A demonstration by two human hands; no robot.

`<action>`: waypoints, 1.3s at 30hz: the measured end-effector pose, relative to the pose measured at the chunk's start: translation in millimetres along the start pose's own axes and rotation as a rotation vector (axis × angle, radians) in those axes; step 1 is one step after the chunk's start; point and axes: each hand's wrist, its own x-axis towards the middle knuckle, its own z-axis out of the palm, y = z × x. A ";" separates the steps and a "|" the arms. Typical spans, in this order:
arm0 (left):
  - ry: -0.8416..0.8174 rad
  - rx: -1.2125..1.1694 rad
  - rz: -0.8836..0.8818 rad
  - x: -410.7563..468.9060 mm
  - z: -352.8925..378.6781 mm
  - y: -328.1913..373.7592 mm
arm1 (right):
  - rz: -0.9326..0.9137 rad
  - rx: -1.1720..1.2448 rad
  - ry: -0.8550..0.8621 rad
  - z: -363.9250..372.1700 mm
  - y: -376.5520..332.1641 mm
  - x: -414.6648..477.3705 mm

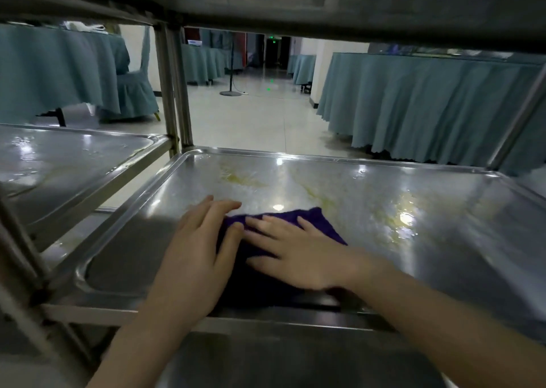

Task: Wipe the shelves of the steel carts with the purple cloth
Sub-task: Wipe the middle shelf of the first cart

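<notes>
A second steel cart's shelf [68,163] stands to your left. Your left hand [195,257] lies flat, fingers spread, on the purple cloth [313,222] on the near shelf [413,210]. Your right hand [298,251] presses it too, palm open. Yellowish smears [245,179], perhaps grease, lie beyond.

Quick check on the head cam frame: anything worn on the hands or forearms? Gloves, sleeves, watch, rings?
Nothing worn that shows. The left hand and right hand are both bare: no gloves, no rings visible. Both forearms are bare up to the frame edge, with no sleeve cuff, watch or band in view. The frame is slightly blurred, so fine details could be missed.
</notes>
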 end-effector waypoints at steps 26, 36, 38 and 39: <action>-0.200 0.046 0.042 19.4 45.5 21.3 | 0.312 -0.058 -0.014 -16.3 55.8 -15.9; -0.117 0.068 0.004 23.4 44.6 21.5 | 0.292 -0.043 -0.058 -29.4 78.4 -58.7; -0.105 0.042 -0.026 21.6 42.4 21.7 | 0.451 -0.008 -0.026 -42.8 95.4 -27.5; -0.102 0.036 -0.040 20.3 41.6 22.1 | 0.501 0.012 -0.011 -44.8 100.6 -17.9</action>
